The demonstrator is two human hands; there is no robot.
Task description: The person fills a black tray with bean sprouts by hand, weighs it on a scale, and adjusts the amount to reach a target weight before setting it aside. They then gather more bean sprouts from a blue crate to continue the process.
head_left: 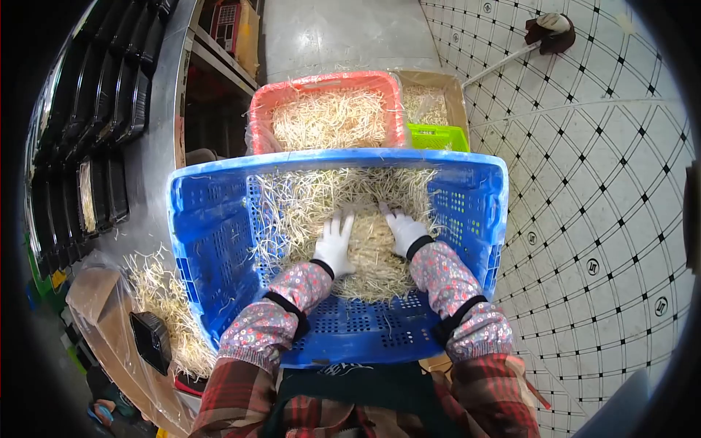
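Inside a large blue perforated plastic crate (339, 155) lies a heap of pale, thin bean sprouts (292, 208), thickest along the far wall. My left hand (334, 244), in a white glove, rests on the left side of a browner, matted clump in the middle, its fingers spread and pointing away from me. On the clump's right side is my right hand (404, 230), also gloved, with fingers apart and the tips partly among the sprouts. Neither hand is closed around anything.
Beyond the crate stand a red basket (399, 109) of sprouts, a cardboard box (456, 102) and a green basket (438, 137). Black trays (102, 95) are stacked left. A lined box (95, 292) holds sprouts and a black tray (151, 342). Another person (104, 412) shows lower left.
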